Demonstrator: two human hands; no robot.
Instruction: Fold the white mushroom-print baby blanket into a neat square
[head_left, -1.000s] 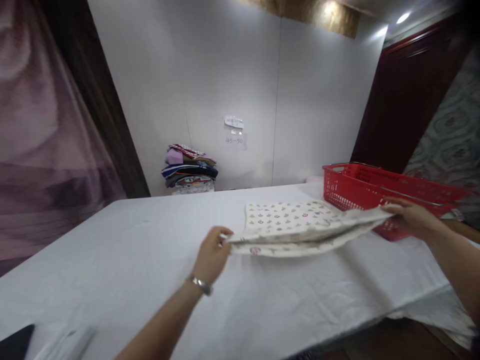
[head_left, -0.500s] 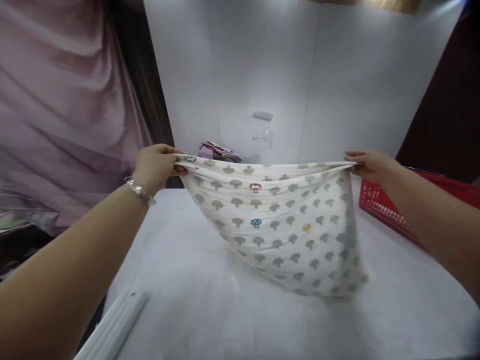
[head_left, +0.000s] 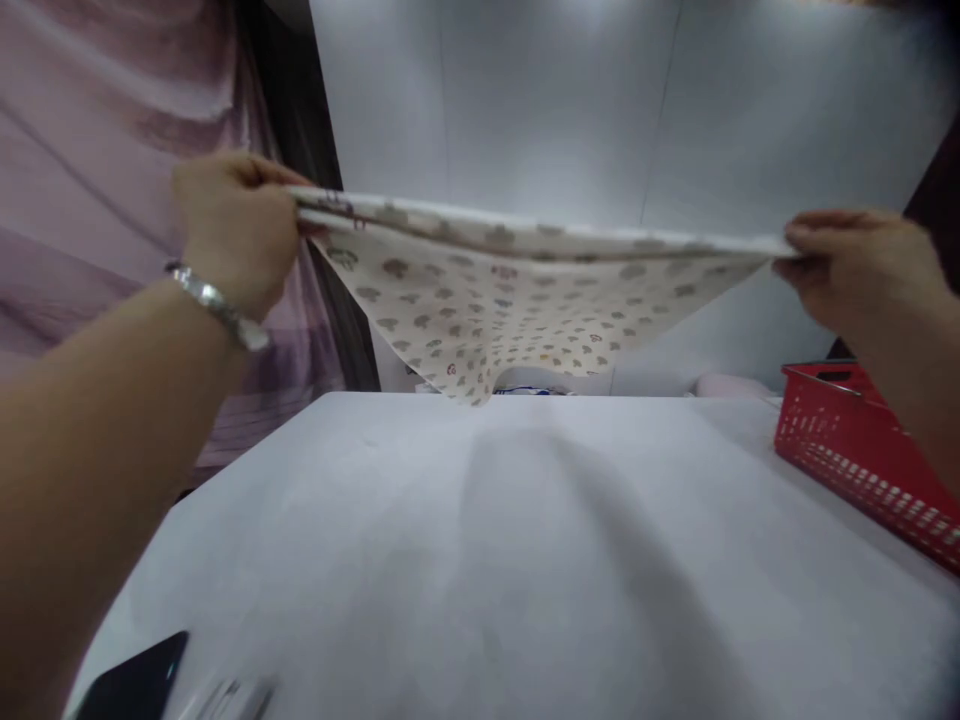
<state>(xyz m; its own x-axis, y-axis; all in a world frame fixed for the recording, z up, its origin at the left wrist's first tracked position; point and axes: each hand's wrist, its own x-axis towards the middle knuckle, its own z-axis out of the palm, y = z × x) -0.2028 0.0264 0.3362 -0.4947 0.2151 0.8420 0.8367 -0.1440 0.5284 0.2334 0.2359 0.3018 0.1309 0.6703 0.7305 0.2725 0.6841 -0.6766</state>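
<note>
Aloft: cloth point(head_left: 540, 295) between left hand point(head_left: 238, 228), right hand point(head_left: 862, 262); seemingly off table point(head_left: 420, 560).

Head view — your only one | worn on your head, facing forward and down | your left hand point(head_left: 238, 235) and right hand point(head_left: 862, 262) close, either side | white table point(head_left: 525, 560) below — pale wall point(head_left: 540, 100) beyond

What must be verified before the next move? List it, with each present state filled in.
1. Left hand on the white mushroom-print fabric: ok, pinching one end of its upper edge.
2. Right hand: ok, pinching the other end.
3. Upper edge stretched: ok, nearly straight.
4. Lower part hanging flat: not ok, it billows.
5. Fabric apart from the red perforated plastic basket: ok.
6. Upper-edge folds aligned: cannot tell, blurred.
</note>
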